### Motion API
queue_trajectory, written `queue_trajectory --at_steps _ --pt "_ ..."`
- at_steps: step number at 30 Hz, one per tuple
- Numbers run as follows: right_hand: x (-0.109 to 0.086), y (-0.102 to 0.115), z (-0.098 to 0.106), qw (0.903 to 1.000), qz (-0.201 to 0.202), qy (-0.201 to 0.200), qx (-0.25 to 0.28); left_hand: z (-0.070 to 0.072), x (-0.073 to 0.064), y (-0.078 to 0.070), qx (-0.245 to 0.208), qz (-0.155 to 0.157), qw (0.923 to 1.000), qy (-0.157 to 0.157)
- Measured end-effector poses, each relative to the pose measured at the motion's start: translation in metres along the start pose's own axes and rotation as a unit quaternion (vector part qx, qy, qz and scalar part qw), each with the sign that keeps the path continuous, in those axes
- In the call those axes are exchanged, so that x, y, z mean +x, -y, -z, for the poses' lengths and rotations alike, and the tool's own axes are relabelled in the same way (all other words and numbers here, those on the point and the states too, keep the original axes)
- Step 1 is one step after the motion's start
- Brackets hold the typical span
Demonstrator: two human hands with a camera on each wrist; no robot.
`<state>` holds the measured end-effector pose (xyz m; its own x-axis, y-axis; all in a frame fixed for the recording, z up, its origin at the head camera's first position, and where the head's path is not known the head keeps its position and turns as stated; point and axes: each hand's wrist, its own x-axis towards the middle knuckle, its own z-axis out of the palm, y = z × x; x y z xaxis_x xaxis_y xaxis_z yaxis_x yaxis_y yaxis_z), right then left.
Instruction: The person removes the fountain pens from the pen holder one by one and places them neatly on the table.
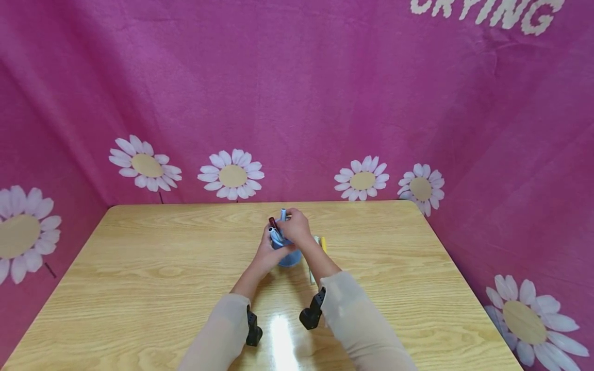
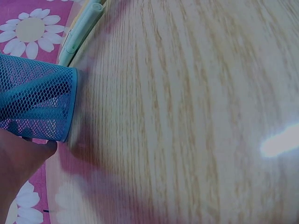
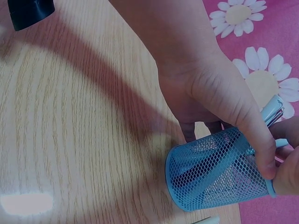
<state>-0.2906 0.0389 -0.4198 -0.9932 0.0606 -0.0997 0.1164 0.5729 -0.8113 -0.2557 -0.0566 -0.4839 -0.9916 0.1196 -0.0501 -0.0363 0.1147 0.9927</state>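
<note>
A blue mesh pen cup [image 3: 215, 172] stands on the table, tilted in the wrist views only by the camera angle. My left hand [image 3: 210, 93] wraps round its side, with the thumb [image 2: 39, 149] along the mesh. Over the cup's mouth, my right hand [image 1: 295, 228] has its fingers curled around a light blue marker [image 1: 283, 213] that points up. A dark red marker [image 1: 273, 222] and another light blue marker [image 1: 273, 233] lean out at the cup's left rim. Long barrels show through the mesh.
Right of the cup, partly behind my right forearm, lie a pale green marker [image 2: 81, 35] and a yellow marker [image 1: 323, 244] on the wooden table [image 1: 162, 268]. A pink cloth [image 1: 297, 103] with printed daisies hangs behind and at both sides.
</note>
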Motion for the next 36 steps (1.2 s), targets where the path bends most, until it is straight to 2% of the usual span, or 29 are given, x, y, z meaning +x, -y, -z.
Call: queue_trajectory --at_steps 3,5,6,10,13,18,27,36 --pt "0.001 0.0 0.0 0.9999 -0.009 0.008 0.002 0.001 -0.009 -0.014 0.002 0.005 1.0 0.006" --pt "0.002 0.0 0.0 0.9998 -0.012 0.014 0.002 0.002 -0.009 -0.015 0.001 0.01 0.9999 0.009" --pt "0.002 0.0 0.0 0.9998 -0.012 0.016 0.001 0.002 -0.009 -0.014 0.003 0.011 0.9999 0.008" --pt "0.0 -0.001 0.003 0.9996 -0.01 0.023 0.011 -0.001 0.003 0.005 0.0 0.004 1.0 0.001" --pt "-0.001 -0.002 0.004 0.9996 0.001 0.023 0.017 -0.002 0.004 0.007 0.004 -0.003 1.0 -0.002" --pt "-0.002 -0.005 0.005 0.9991 0.03 0.012 0.027 -0.001 0.004 0.008 0.013 0.004 0.9999 -0.004" --pt "-0.003 -0.009 0.011 0.9926 0.041 -0.005 0.114 -0.001 0.003 0.006 0.01 0.018 0.9998 -0.004" --pt "0.0 -0.008 0.024 0.9729 0.04 -0.036 0.225 -0.004 0.003 0.006 0.007 0.009 0.9998 -0.018"
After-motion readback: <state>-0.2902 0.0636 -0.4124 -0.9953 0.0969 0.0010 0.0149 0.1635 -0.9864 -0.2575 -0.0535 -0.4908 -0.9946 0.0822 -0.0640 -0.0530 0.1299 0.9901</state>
